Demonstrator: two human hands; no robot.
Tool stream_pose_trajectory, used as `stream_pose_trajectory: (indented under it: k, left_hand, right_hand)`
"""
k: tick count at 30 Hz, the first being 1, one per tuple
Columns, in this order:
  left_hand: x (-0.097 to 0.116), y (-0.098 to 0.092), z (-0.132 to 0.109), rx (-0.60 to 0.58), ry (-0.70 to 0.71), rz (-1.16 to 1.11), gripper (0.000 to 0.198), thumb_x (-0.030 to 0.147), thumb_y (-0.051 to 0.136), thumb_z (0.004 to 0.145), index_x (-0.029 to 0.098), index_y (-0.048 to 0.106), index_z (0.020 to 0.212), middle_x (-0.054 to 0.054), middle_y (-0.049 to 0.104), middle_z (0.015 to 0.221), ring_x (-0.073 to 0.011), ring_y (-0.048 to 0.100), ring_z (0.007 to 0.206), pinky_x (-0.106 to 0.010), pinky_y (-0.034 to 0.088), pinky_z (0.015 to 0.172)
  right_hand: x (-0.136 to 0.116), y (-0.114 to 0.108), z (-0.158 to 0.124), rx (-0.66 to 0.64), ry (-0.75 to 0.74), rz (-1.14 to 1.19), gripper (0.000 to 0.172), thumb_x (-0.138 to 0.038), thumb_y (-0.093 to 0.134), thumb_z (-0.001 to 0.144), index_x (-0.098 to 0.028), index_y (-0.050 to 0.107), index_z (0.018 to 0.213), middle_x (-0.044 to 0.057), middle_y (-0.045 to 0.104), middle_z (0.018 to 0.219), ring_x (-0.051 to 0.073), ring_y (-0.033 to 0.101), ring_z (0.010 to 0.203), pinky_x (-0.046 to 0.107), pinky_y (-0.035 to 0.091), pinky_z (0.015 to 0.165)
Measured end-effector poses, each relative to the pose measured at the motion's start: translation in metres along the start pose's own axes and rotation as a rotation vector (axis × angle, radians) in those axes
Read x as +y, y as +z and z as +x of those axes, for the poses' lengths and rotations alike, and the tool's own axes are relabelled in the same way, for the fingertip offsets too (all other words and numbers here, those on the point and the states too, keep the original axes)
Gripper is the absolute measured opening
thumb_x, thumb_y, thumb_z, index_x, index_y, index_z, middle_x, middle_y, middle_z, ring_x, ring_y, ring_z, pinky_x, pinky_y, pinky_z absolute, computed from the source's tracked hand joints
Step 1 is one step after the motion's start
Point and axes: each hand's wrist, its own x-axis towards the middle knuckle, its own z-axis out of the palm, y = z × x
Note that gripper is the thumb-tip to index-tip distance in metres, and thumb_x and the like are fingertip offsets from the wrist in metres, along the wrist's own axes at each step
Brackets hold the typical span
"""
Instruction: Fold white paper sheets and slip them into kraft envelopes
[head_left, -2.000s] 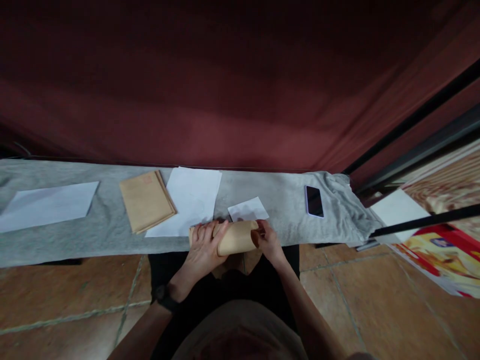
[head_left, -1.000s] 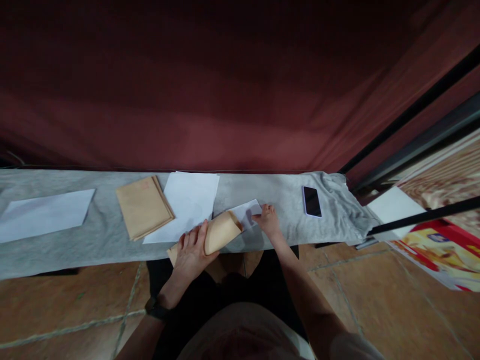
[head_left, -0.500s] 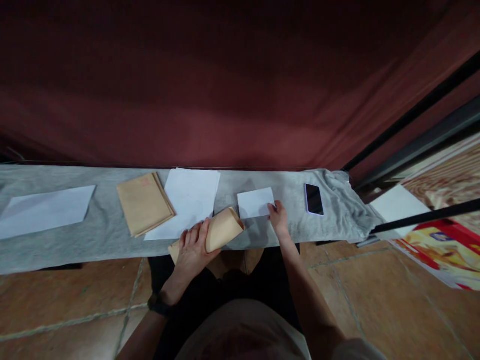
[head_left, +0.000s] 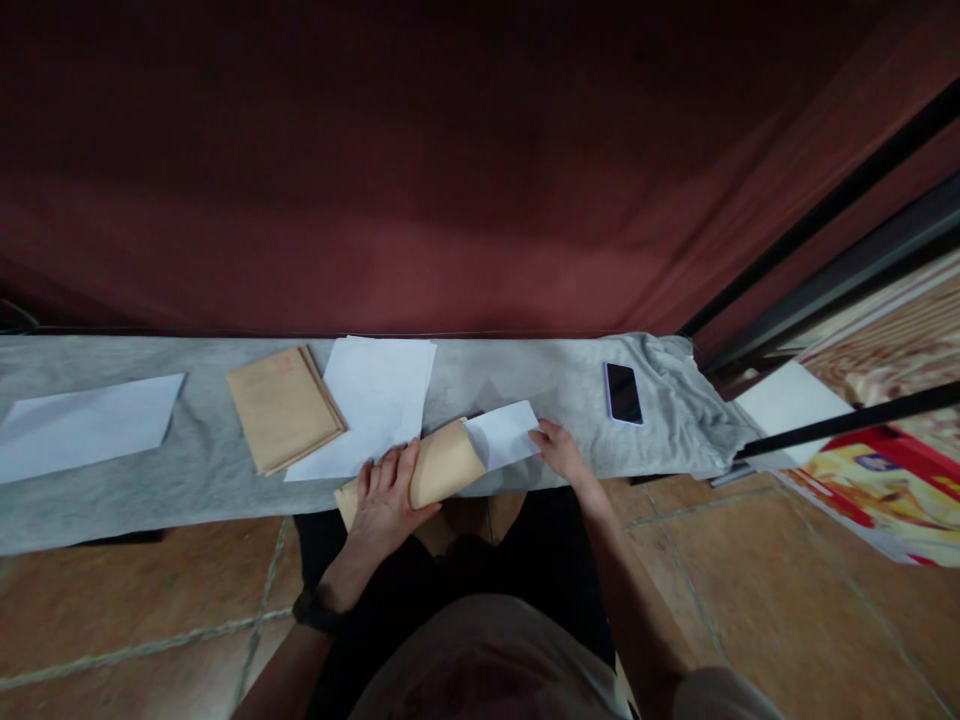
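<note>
"What is the left hand [head_left: 386, 495] doing?"

"It clasps a brown envelope [head_left: 448, 465], fingers spread over the top and thumb along the near edge. The envelope lies slantwise under that palm, plain and bowed, its mouth gaping toward the right hand [head_left: 559, 450]."

"And the right hand?"

"Closed in a pinch on the outer edge of a folded white paper [head_left: 502, 435], smooth and oblong. It spans the gap between the hands, its other end at the envelope's mouth; how far inside, I can't tell."

"What lies around them?"

"Just beyond the left hand, white sheets [head_left: 375, 395]. Further left, a brown envelope stack [head_left: 283, 410] overlaps them, and well to its left is a single white sheet [head_left: 86, 425]. Past the right hand, a dark-screened phone [head_left: 623, 393]."

"On what?"

"A narrow surface under grey cloth [head_left: 517, 370], rumpled to the right of the right hand. Dark red fabric [head_left: 420, 200] hangs behind it; below the hands is a tiled floor [head_left: 187, 590]. Far right of the right hand, a red-and-yellow printed panel [head_left: 892, 490] shows beside black bars."
</note>
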Motion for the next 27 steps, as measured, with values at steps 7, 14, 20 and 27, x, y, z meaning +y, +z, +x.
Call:
stream_pose_trajectory:
  k: [7,14,20,27]
  left_hand:
    - [0.008,-0.002,0.003,-0.007,0.030,0.004,0.107,0.042,0.080,0.078,0.017,0.022,0.164,-0.024,0.050,0.152,-0.0422,0.047,0.142,-0.065,0.024,0.122]
    - [0.019,-0.001,0.011,-0.024,0.099,-0.007,0.111,0.045,0.081,0.076,0.018,0.020,0.165,-0.023,0.051,0.151,-0.0409,0.047,0.142,-0.064,0.025,0.122]
    - [0.021,0.000,0.016,-0.018,0.136,-0.012,0.110,0.046,0.081,0.077,0.019,0.021,0.165,-0.023,0.051,0.149,-0.0406,0.048,0.141,-0.064,0.025,0.123]
    - [0.018,0.000,0.016,-0.014,0.141,0.007,0.109,0.044,0.081,0.078,0.017,0.020,0.165,-0.025,0.049,0.152,-0.0413,0.046,0.143,-0.065,0.024,0.123]
  right_hand:
    - [-0.013,0.024,-0.001,-0.135,0.003,-0.002,0.028,-0.037,0.058,0.085,-0.023,0.060,0.061,-0.005,0.056,0.055,0.014,0.054,0.056,0.023,0.041,0.054]
    - [-0.029,0.054,-0.016,-0.190,-0.016,0.016,0.026,-0.027,0.062,0.088,-0.024,0.064,0.063,-0.003,0.065,0.068,0.015,0.063,0.070,0.025,0.050,0.068]
    - [-0.033,0.059,-0.015,-0.233,0.010,0.021,0.028,-0.018,0.061,0.087,-0.024,0.061,0.060,-0.003,0.063,0.066,0.015,0.061,0.070,0.026,0.050,0.070]
    - [-0.028,0.057,-0.015,-0.240,0.032,0.051,0.031,-0.029,0.053,0.093,-0.024,0.065,0.064,-0.003,0.064,0.066,0.016,0.061,0.071,0.026,0.049,0.069]
